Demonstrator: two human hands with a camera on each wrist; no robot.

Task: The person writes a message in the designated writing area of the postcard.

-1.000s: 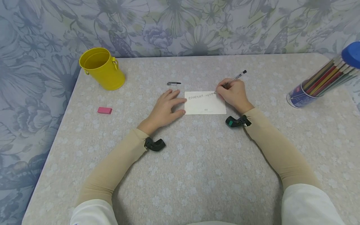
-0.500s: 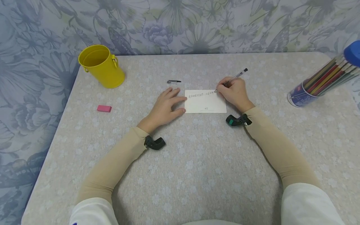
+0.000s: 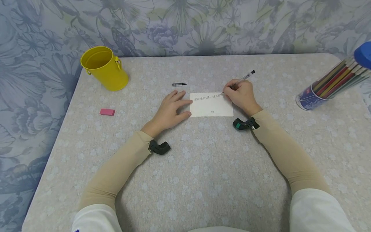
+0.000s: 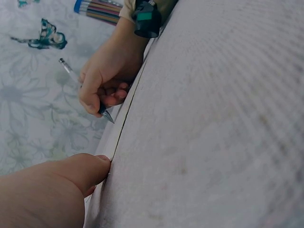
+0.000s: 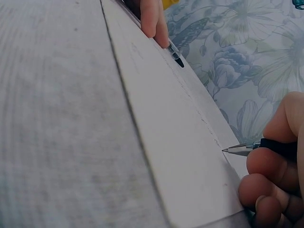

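A small white card (image 3: pixel 212 106) lies in the middle of the table, with a line of handwriting along its top and a short mark near the bottom. My right hand (image 3: pixel 241 96) pinches a clear-barrelled pen (image 3: pixel 247 76). In the right wrist view the pen's tip (image 5: pixel 228 150) is right at the end of the written line. My left hand (image 3: pixel 169 111) rests with spread fingers on the table, the index finger and thumb (image 4: pixel 95 168) at the card's left edge. Beyond that hand lies a pen cap (image 3: pixel 179 84).
A yellow bucket (image 3: pixel 108 71) stands at the back left, and a pink eraser (image 3: pixel 107 111) lies in front of it. On the right is a blue tub (image 3: pixel 311 97) filled with coloured pencils. The patterned wall (image 3: pixel 185 29) rises behind the table's back edge.
The scene has shifted slightly upward in the head view since the oldest frame. Both hands, the pen and the card keep their places.
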